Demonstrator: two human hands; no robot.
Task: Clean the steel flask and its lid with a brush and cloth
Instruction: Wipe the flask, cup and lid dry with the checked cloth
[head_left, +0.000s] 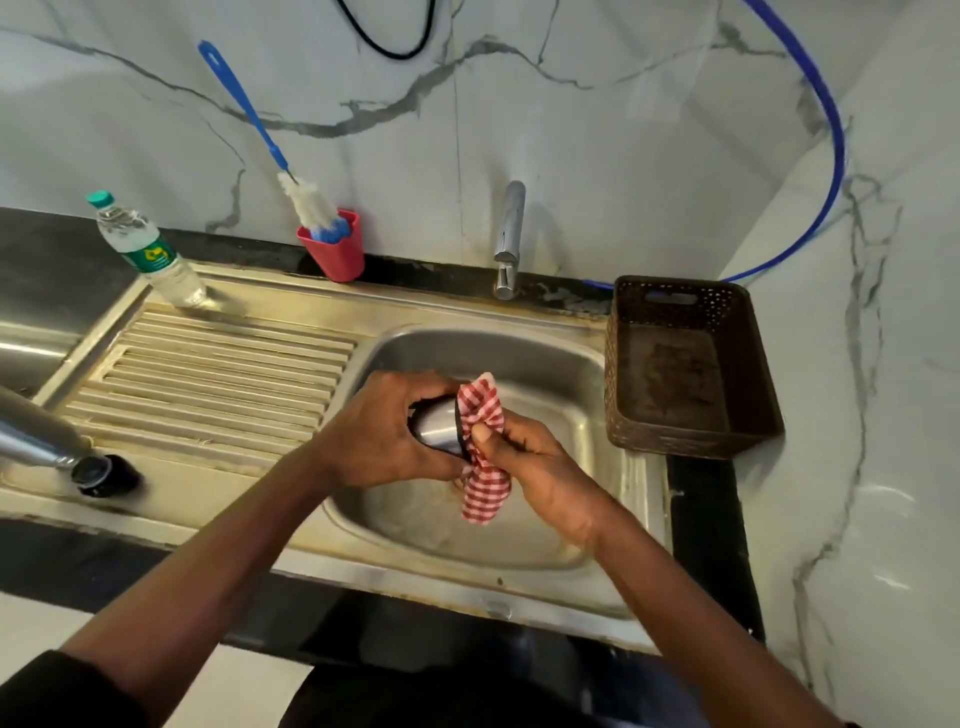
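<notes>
Over the sink basin (545, 358), my left hand (374, 436) grips the steel lid (439, 428), a small shiny cup shape with a dark rim. My right hand (540, 467) pinches a red-and-white checked cloth (483, 447) against the lid's open end; the cloth's tail hangs down below my hands. The steel flask (36, 436) lies on its side on the drainboard at the left, its black mouth pointing towards the basin. The blue-handled bottle brush (291, 171) stands in a red cup (335, 249) at the back.
A plastic water bottle (140, 249) stands at the drainboard's (208, 384) back left. The tap (509, 239) rises behind the basin. A brown perforated basket (685, 364) sits right of the sink. A blue hose (826, 130) curves along the marble wall.
</notes>
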